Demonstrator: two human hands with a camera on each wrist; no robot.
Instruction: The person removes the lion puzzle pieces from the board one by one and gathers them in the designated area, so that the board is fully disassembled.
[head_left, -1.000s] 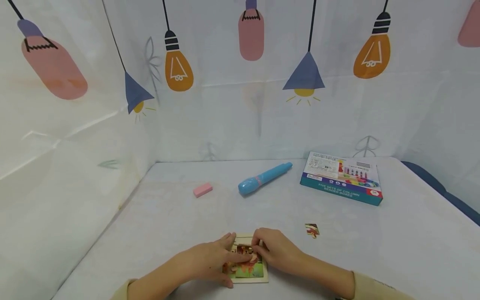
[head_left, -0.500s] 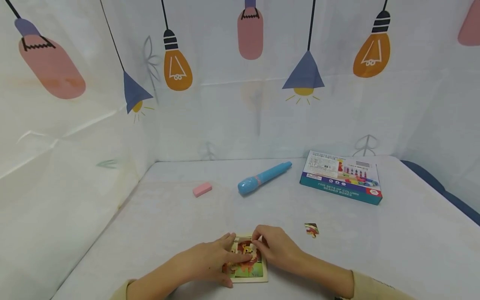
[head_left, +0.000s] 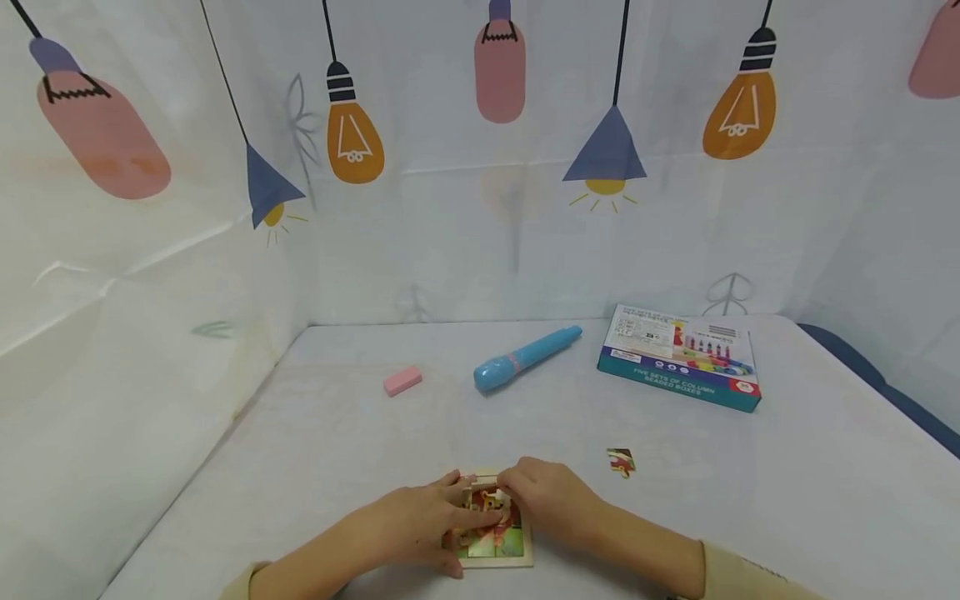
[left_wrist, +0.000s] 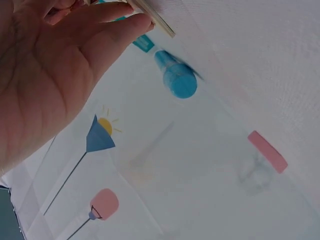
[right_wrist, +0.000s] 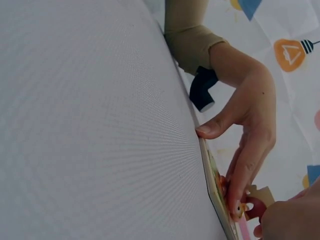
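A small wooden jigsaw tray with a lion picture lies near the table's front edge. My left hand spreads over its left side, thumb at the near edge, a straight finger pressing the lion piece in the middle. At the upper right of the tray, my right hand pinches a puzzle piece, which stands raised above the tray in the right wrist view. Its fingertips are partly hidden in the head view. Another puzzle piece lies loose on the table to the right.
Farther back lie a pink eraser-like block, a blue microphone-shaped object and a flat box of beaded columns. A white curtain printed with lamps hangs behind and to the left of the table.
My right hand's fingers have curled in lower and slightly left over the tray's upper right, covering more of the pinched piece. My left hand stays nearly in place; its upper fingers shift slightly.
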